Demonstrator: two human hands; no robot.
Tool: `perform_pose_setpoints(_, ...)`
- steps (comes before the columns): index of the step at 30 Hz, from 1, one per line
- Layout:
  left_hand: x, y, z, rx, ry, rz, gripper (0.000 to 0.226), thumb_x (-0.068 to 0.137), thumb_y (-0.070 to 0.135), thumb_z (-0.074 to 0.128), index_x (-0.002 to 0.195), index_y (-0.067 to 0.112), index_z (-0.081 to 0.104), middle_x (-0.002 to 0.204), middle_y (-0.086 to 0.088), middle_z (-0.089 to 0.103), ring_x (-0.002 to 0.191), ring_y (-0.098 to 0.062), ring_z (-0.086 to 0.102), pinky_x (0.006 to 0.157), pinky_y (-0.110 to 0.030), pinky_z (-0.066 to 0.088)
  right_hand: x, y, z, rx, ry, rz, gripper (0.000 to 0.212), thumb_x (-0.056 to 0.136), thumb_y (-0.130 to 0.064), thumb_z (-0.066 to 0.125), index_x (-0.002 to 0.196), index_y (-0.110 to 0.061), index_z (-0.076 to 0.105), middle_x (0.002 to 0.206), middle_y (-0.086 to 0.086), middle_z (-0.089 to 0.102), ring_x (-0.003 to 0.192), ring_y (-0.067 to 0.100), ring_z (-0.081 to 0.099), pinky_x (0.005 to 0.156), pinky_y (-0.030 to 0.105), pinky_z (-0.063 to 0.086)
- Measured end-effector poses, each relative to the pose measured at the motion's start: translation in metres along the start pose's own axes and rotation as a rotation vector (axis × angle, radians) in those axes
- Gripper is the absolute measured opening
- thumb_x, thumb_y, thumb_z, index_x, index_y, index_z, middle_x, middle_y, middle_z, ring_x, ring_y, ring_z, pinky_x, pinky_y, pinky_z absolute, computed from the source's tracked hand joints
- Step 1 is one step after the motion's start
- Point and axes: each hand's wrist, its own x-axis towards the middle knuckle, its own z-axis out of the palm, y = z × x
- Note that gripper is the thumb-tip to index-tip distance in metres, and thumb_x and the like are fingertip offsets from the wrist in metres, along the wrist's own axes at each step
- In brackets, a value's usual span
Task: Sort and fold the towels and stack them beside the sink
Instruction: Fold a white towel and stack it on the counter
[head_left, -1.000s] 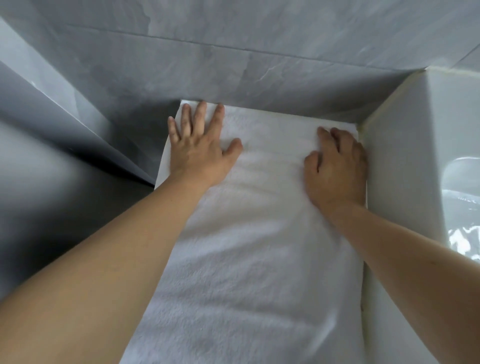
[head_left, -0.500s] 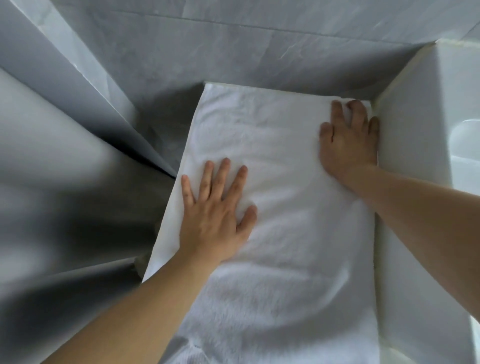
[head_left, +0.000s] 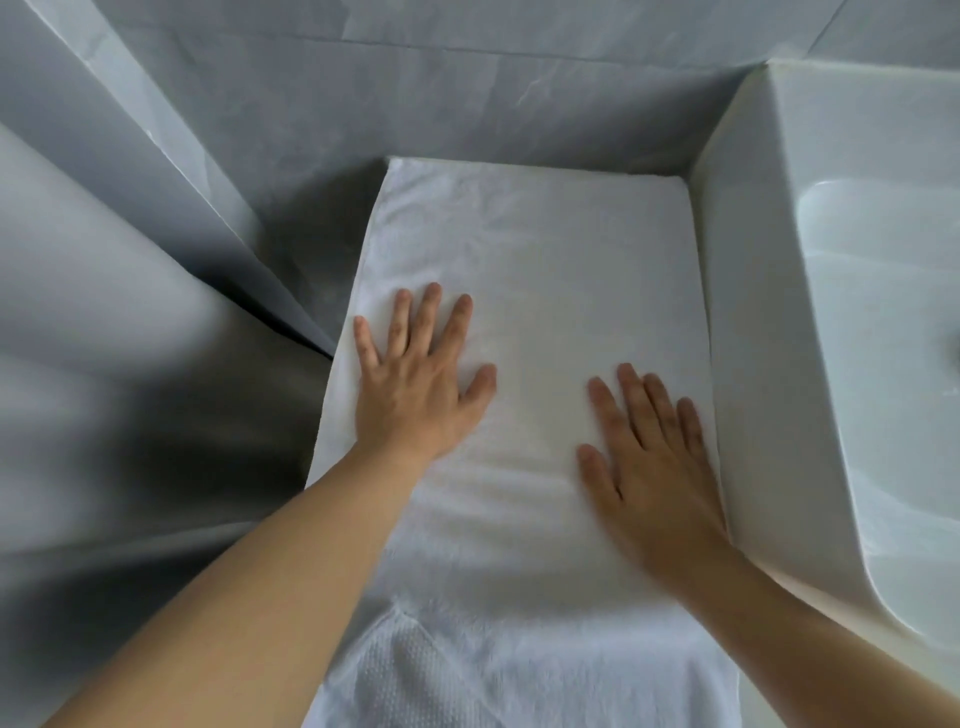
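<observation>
A white folded towel (head_left: 530, 249) lies flat on the counter, its right edge against the side of the white sink (head_left: 852, 291). My left hand (head_left: 415, 384) presses palm down on the towel's left half, fingers spread. My right hand (head_left: 649, 462) lies flat on the towel's right half, close to the sink wall, slightly blurred. At the near end a second white cloth with a waffle texture (head_left: 410, 675) shows beneath the towel's edge. Both hands hold nothing.
Grey marble wall tiles (head_left: 467, 93) rise behind the towel. A grey slanted panel (head_left: 156, 171) stands to the left, leaving a narrow dark strip of counter (head_left: 322, 249) between it and the towel. The sink basin hollow (head_left: 904, 364) opens at the right.
My right hand has slid from the towel's far right corner toward me along the sink side, fingers now flat. My left hand stays flat on the left half. The view has tilted down.
</observation>
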Motion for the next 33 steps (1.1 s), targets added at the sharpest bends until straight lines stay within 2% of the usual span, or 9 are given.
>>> perform_pose_setpoints(3,0.001,-0.001,-0.001,-0.002,-0.035,-0.005,0.073,0.092,0.063,0.01,0.157,0.034,-0.008,0.166,0.003,-0.014,0.152,-0.021,-0.016,0.119,-0.059,-0.01,0.004,0.002,0.0,-0.005,0.016,-0.009,0.066,0.096,-0.053,0.016,0.157,-0.03,0.004,0.165,-0.001,-0.005,0.151,0.018,-0.007,0.122,0.044,-0.004)
perform_pose_setpoints(6,-0.021,0.001,-0.009,-0.067,0.028,-0.011,0.073,0.092,0.058,0.003,0.158,0.027,-0.004,0.167,-0.001,-0.005,0.153,-0.022,-0.009,0.121,-0.055,-0.007,0.002,-0.001,0.001,-0.012,0.012,-0.005,0.067,0.096,-0.054,0.013,0.157,-0.031,0.001,0.165,-0.001,-0.008,0.151,0.017,-0.011,0.122,0.045,-0.005)
perform_pose_setpoints(9,-0.085,-0.001,-0.008,-0.133,0.104,0.068,0.07,0.096,0.053,0.015,0.159,0.025,0.006,0.167,-0.002,0.001,0.154,-0.024,-0.002,0.122,-0.054,-0.004,0.003,-0.001,-0.003,-0.024,-0.003,0.008,0.068,0.094,-0.054,0.011,0.157,-0.031,0.002,0.165,-0.001,-0.007,0.151,0.019,-0.009,0.121,0.047,-0.005)
perform_pose_setpoints(13,-0.137,-0.018,0.017,-0.032,0.003,0.059,0.067,0.099,0.054,0.016,0.159,0.027,0.004,0.167,0.0,-0.006,0.153,-0.022,-0.009,0.12,-0.059,0.006,0.004,-0.001,-0.003,-0.011,0.004,0.003,0.068,0.093,-0.054,0.012,0.157,-0.031,0.003,0.165,0.0,-0.006,0.151,0.019,-0.008,0.121,0.047,-0.006)
perform_pose_setpoints(16,-0.134,-0.02,0.02,0.005,-0.03,0.048,0.07,0.097,0.055,0.014,0.159,0.029,-0.004,0.166,0.002,-0.014,0.152,-0.02,-0.017,0.121,-0.058,0.001,0.004,0.001,-0.001,0.003,0.01,-0.006,0.068,0.094,-0.054,0.012,0.157,-0.032,0.002,0.165,-0.001,-0.007,0.151,0.019,-0.009,0.121,0.046,-0.007)
perform_pose_setpoints(22,-0.136,-0.021,0.021,0.011,-0.018,0.053,0.072,0.095,0.058,0.015,0.159,0.03,-0.004,0.166,0.004,-0.015,0.151,-0.018,-0.017,0.121,-0.057,0.0,0.004,0.001,0.0,0.0,0.023,-0.003,0.066,0.095,-0.053,0.014,0.157,-0.032,0.003,0.165,-0.002,-0.006,0.151,0.017,-0.008,0.121,0.046,-0.006)
perform_pose_setpoints(26,-0.137,-0.019,0.019,-0.002,-0.009,0.05,0.072,0.094,0.058,0.012,0.158,0.031,-0.005,0.165,0.005,-0.017,0.151,-0.017,-0.02,0.121,-0.055,-0.003,-0.005,-0.002,-0.005,0.041,0.036,-0.009,0.065,0.095,-0.048,0.015,0.156,-0.025,0.014,0.165,0.003,0.003,0.151,0.018,-0.002,0.121,0.046,-0.007)
perform_pose_setpoints(30,-0.134,-0.017,0.017,-0.019,-0.02,0.038,0.073,0.092,0.058,0.012,0.158,0.034,-0.006,0.165,0.006,-0.017,0.15,-0.016,-0.021,0.121,-0.053,-0.007,-0.055,-0.019,-0.005,0.101,0.205,-0.109,0.056,0.099,-0.036,0.026,0.149,-0.015,0.038,0.159,0.008,0.028,0.148,0.026,0.022,0.121,0.052,0.007)
perform_pose_setpoints(33,-0.135,-0.017,0.016,-0.033,-0.017,0.032,0.074,0.089,0.058,0.01,0.158,0.035,-0.005,0.165,0.007,-0.015,0.151,-0.015,-0.02,0.121,-0.052,-0.008,-0.093,-0.028,0.021,0.056,0.144,-0.15,0.055,0.102,-0.043,0.024,0.152,-0.023,0.035,0.16,0.006,0.026,0.148,0.028,0.022,0.12,0.052,0.009)
